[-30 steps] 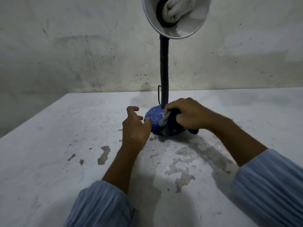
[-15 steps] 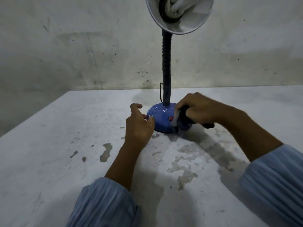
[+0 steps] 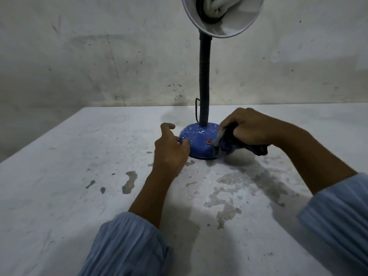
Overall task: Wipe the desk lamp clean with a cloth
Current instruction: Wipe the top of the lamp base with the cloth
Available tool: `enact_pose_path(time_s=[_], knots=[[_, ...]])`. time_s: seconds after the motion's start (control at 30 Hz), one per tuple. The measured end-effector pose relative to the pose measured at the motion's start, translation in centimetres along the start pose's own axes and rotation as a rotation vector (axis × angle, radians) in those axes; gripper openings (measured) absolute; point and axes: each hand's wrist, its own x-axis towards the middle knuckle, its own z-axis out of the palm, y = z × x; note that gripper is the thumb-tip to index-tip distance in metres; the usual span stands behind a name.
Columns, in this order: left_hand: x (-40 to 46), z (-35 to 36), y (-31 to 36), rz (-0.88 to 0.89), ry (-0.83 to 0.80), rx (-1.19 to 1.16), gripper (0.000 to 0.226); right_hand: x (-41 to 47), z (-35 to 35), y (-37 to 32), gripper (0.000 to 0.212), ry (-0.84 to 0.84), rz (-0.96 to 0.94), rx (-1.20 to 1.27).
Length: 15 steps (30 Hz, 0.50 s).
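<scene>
The lamp point(image 3: 205, 116) stands on the counter point(image 3: 59, 176) near the wall, its blue base point(image 3: 197, 140) between the two hands. The right hand point(image 3: 253, 128) clenches a dark cloth point(image 3: 229, 144) in a bunched grip and presses it against the right flank of the base, just right of the red switch point(image 3: 208, 141). The left hand point(image 3: 171, 150) grasps nothing; its thumb and fingertips rest against the left edge of the base, the index finger lifted.

The cloth is soft and limp, so it wipes best held wadded, as here. The base looks smooth, rounded and probably weighted, so bracing opposite the cloth grip should stop it sliding. The ribbed neck point(image 3: 204, 76) above the grip looks flexible and will likely bend if pushed, and the shade point(image 3: 223, 14) with its bulb point(image 3: 216, 6) seems fragile; both want a light touch with the other hand supporting close by.
</scene>
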Motion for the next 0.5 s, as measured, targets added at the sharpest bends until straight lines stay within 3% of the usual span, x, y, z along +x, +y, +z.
enact_pose_path(time_s=[0.1,0.2,0.3,0.37,0.43,0.5], knots=[[-0.1,-0.2,-0.2,0.021,-0.011,0.002,0.045,0.0,1.6,-0.4,0.053,0.203,-0.019,-0.153],[-0.2,-0.3,-0.2,0.038,-0.015,0.012,0.044,0.1,3.1,-1.0,0.053,0.126,-0.070,-0.218],[-0.1,-0.2,-0.1,0.022,-0.019,0.006,0.044,0.2,1.8,-1.3,0.049,0.028,-0.067,-0.085],[0.0,-0.2,-0.1,0.018,-0.019,0.008,0.044,0.2,1.1,-1.3,0.050,0.089,-0.082,-0.018],[0.0,-0.3,-0.2,0.023,-0.021,0.007,0.044,0.2,1.5,-1.1,0.051,0.239,-0.112,-0.156],[-0.1,-0.2,-0.2,0.031,-0.017,0.009,0.044,0.3,2.9,-1.1,0.055,0.228,-0.101,-0.262]])
